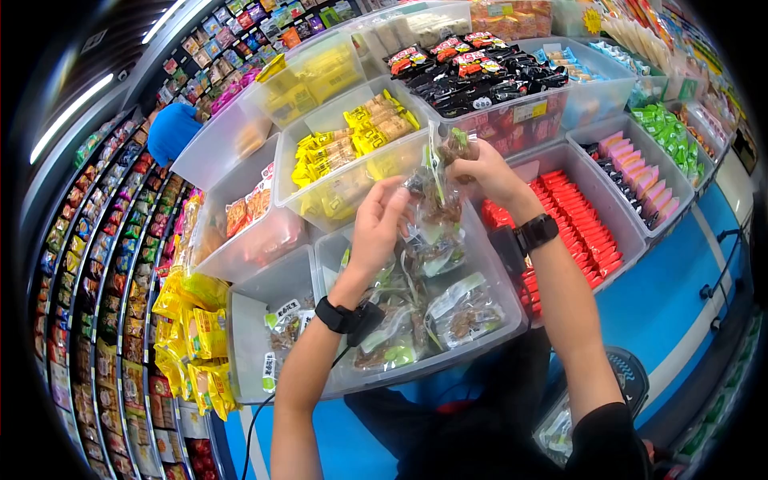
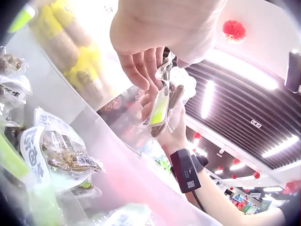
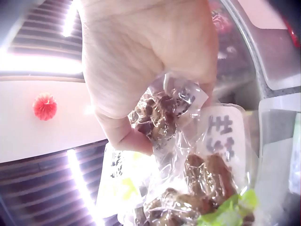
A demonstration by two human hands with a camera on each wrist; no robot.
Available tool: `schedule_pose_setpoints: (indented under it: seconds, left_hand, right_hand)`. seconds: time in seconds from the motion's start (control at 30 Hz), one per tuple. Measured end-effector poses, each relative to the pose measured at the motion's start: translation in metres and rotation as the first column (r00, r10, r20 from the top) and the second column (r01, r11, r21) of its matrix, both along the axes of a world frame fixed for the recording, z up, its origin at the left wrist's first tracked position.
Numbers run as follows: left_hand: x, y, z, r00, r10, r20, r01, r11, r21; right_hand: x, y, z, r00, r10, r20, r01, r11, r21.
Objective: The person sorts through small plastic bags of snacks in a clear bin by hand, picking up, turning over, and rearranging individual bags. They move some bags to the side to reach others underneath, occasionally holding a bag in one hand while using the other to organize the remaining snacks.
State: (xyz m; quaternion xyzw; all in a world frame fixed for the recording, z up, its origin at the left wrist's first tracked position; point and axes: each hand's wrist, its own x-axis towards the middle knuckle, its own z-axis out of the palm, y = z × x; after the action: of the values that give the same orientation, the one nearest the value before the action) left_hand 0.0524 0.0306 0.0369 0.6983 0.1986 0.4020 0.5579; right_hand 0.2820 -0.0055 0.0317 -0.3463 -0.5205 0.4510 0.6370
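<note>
My right hand [image 1: 484, 172] grips the top of a clear snack packet [image 3: 157, 110] with brown pieces inside. More clear packet with brown pieces and a green-and-white label hangs below those fingers, over the bin. From the other side, my left hand [image 1: 380, 224] pinches the edge of the hanging snack packet [image 2: 162, 101] between thumb and fingers. Beneath both hands, a grey plastic bin [image 1: 512, 308] holds several similar packets [image 1: 464, 308], lying loosely over each other. The adjoining compartment [image 1: 248, 352] has a few packets with white, dark-lettered labels.
Behind the hands stand tubs of yellow-wrapped snacks [image 1: 352, 136] and black packets [image 1: 480, 76]. Red packets [image 1: 572, 228] fill a bin at the right. Yellow bags [image 1: 208, 332] hang at the left edge. A person in blue [image 1: 174, 132] is beyond, beside stocked shelves.
</note>
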Motion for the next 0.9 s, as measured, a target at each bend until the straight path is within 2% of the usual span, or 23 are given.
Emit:
schedule_pose_setpoints:
  seconds: [0.13, 0.2, 0.23, 0.3, 0.4, 0.5, 0.57, 0.6, 0.63, 0.7, 0.77, 0.83, 0.87, 0.9]
  left_hand:
    - [0.001, 0.000, 0.001, 0.998, -0.034, 0.051, 0.037, 0.997, -0.065]
    - [0.003, -0.003, 0.004, 0.996, 0.038, -0.082, -0.033, 0.997, 0.066]
    - [0.003, -0.002, 0.005, 0.996, 0.037, -0.083, -0.032, 0.997, 0.067]
    - [0.001, -0.001, 0.003, 0.969, 0.062, -0.238, -0.045, 0.996, 0.077]
    - [0.002, 0.004, 0.000, 0.971, 0.115, -0.208, -0.097, 0.991, 0.095]
    - [-0.002, 0.008, 0.002, 0.956, 0.145, -0.256, -0.142, 0.989, 0.030]
    - [-0.005, 0.021, -0.005, 0.957, 0.151, -0.248, -0.134, 0.988, 0.082]
    - [-0.007, 0.024, -0.004, 0.958, 0.158, -0.238, -0.130, 0.983, 0.132]
    - [-0.010, 0.028, -0.002, 0.958, 0.155, -0.240, -0.126, 0.983, 0.134]
    - [-0.017, 0.034, 0.004, 0.952, 0.124, -0.281, -0.113, 0.992, 0.057]
    - [-0.019, 0.038, 0.001, 0.942, 0.103, -0.319, -0.093, 0.995, 0.047]
    - [-0.014, 0.034, -0.001, 0.938, 0.182, -0.296, -0.068, 0.932, 0.357]
    - [-0.013, 0.026, -0.005, 0.906, 0.235, -0.352, -0.043, 0.878, 0.476]
    - [-0.011, 0.020, -0.003, 0.905, 0.234, -0.356, -0.041, 0.879, 0.475]
  right_hand:
    - [0.002, -0.001, 0.000, 1.000, 0.009, -0.021, -0.009, 1.000, 0.023]
    - [0.001, -0.001, -0.001, 1.000, 0.015, -0.009, -0.015, 1.000, 0.021]
    - [-0.001, -0.002, 0.000, 0.999, 0.026, 0.023, -0.026, 1.000, -0.003]
    - [-0.003, -0.004, 0.000, 0.998, 0.038, 0.054, -0.036, 0.999, -0.031]
    - [-0.003, -0.003, 0.000, 0.996, 0.048, 0.073, -0.046, 0.998, -0.037]
    - [0.003, 0.002, -0.004, 0.999, -0.028, 0.032, 0.030, 0.999, -0.036]
    - [0.010, 0.006, -0.007, 0.997, -0.070, -0.033, 0.071, 0.997, 0.023]
    - [0.010, 0.010, -0.008, 0.987, -0.144, -0.066, 0.147, 0.988, 0.051]
    - [0.013, 0.011, -0.009, 0.987, -0.148, -0.069, 0.151, 0.987, 0.052]
    - [0.019, 0.013, -0.010, 0.923, -0.326, -0.205, 0.350, 0.932, 0.097]
    - [0.025, 0.013, -0.009, 0.904, -0.348, -0.247, 0.381, 0.919, 0.099]
    - [0.028, 0.009, -0.006, 0.905, -0.308, -0.293, 0.359, 0.923, 0.141]
    - [0.031, 0.011, -0.008, 0.913, -0.289, -0.288, 0.341, 0.928, 0.151]
    - [0.028, 0.009, -0.007, 0.912, -0.290, -0.291, 0.342, 0.928, 0.149]
